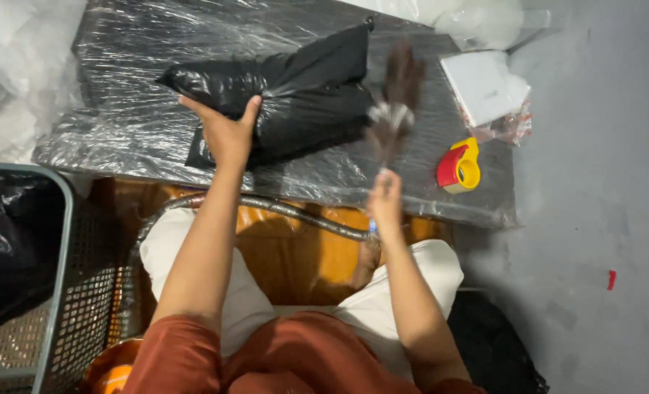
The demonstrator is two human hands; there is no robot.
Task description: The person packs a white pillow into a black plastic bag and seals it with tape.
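A black plastic bag package (295, 95) lies on a low surface covered with clear plastic wrap (127, 95). My left hand (226, 131) presses on the package's near edge, fingers spread over the gathered plastic. My right hand (385, 198) grips the thin handle of a small brown feather duster (396, 98), which is blurred with motion beside the package's right end.
A red and yellow tape dispenser (458, 165) sits at the right of the wrapped surface, with a white box (483, 85) behind it. A grey mesh basket (54, 292) holding a black bag stands at my left. Grey floor (594, 219) lies to the right.
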